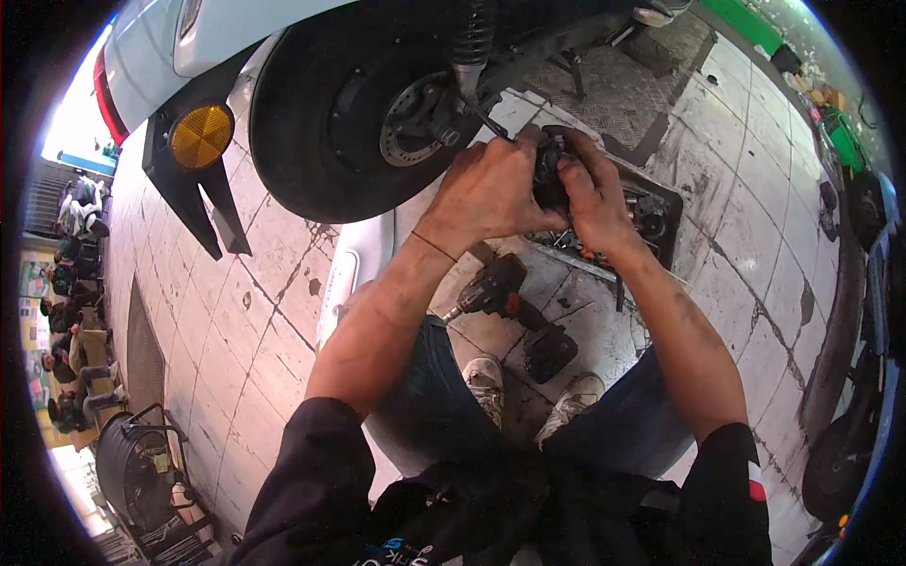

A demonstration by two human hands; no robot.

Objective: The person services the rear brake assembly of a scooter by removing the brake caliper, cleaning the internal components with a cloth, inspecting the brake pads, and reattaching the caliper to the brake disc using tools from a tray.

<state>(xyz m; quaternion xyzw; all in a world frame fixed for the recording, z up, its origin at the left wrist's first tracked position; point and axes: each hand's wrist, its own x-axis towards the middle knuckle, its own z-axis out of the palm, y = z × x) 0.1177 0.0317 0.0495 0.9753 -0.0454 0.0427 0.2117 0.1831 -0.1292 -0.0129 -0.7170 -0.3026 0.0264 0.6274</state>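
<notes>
Both my hands are closed around a compact black part [548,168], which looks like a brake caliper; fingers cover much of it. My left hand [491,189] grips it from the left, and my right hand [596,203] from the right. A thin dark hose [493,123] runs close to my left fingers. Just left of them stands a scooter wheel [297,123] with a brake disc [401,141] at its hub. Beneath my hands, a toolbox tray [672,222] holds sockets and small tools. A cordless drill [505,292] lies on the floor between my knees and the tray.
A shock absorber [472,42] rises above the wheel. A black mudguard piece with an orange reflector [201,136] hangs at the left. A light-coloured panel [357,259] lies beside my left forearm. At lower left stands a black reel-like machine [137,472]; people [71,358] sit farther off.
</notes>
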